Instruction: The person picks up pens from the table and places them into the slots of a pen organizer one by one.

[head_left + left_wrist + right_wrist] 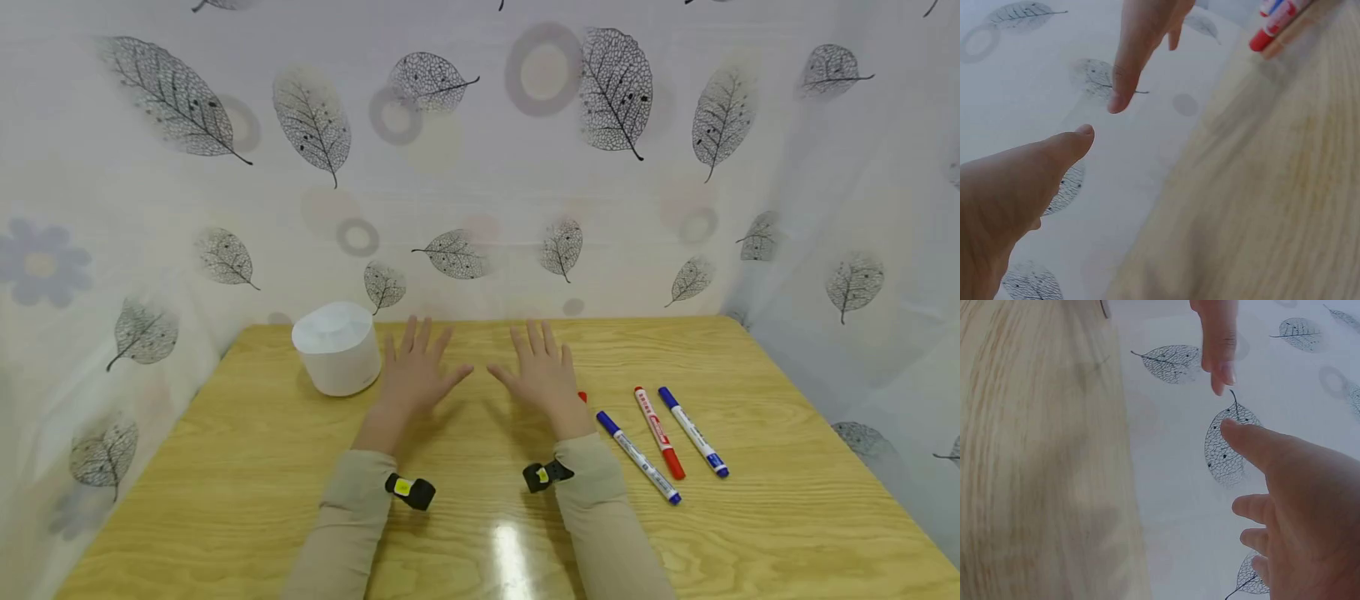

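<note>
Both hands are held out over the far half of the table, fingers spread and thumbs pointing toward each other with a gap between. My left hand (414, 379) holds nothing; just left of it stands a white roll of tissue paper (341, 354). My right hand (542, 375) is bare too, with several markers to its right. Closest is a red-capped one, mostly hidden behind the wrist. Beside it lie a blue-capped marker (637, 457), a red marker (659, 432) and another blue marker (693, 432). In the left wrist view the thumb (1066, 147) is straight.
The wooden table (465, 533) ends at a patterned curtain (480, 183) printed with leaves, which also hangs along both sides. A black band with a small camera (411, 490) sits on the left wrist, a similar one (546, 476) on the right.
</note>
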Tool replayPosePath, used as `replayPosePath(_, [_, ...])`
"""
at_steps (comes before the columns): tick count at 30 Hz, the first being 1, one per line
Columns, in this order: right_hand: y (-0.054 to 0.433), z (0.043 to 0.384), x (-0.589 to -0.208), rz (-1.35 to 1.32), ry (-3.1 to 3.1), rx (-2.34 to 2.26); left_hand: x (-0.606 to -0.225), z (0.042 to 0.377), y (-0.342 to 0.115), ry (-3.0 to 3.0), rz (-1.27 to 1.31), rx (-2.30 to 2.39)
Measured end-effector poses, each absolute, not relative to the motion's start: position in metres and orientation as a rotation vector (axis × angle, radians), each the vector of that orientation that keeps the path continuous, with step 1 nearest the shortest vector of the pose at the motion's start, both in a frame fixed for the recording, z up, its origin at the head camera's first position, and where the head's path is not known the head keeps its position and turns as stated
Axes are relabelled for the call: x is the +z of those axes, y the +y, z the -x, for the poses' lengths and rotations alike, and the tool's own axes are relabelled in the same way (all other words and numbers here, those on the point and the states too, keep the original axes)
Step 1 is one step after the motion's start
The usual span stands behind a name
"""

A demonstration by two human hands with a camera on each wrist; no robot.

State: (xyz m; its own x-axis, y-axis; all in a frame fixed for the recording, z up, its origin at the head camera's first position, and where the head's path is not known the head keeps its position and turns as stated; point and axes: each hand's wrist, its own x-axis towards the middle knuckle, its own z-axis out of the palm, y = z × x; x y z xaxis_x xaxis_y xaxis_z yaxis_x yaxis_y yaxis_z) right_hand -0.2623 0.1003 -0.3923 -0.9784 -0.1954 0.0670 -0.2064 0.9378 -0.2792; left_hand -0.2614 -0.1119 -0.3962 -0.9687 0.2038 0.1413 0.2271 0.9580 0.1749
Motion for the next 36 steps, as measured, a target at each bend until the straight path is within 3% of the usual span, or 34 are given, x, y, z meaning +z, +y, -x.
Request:
replayPosePath(15, [0.08, 0.258, -0.372, -0.398, -2.76, 0.685, -0.344, 0.254, -0.163, -2.685, 0.374, -0.418])
replayPosePath(36, [0.006, 0.246, -0.391, -0.757, -2.635, 0.971, -0.35, 0.247, -0.268, -2.691, 0.128, -1.011])
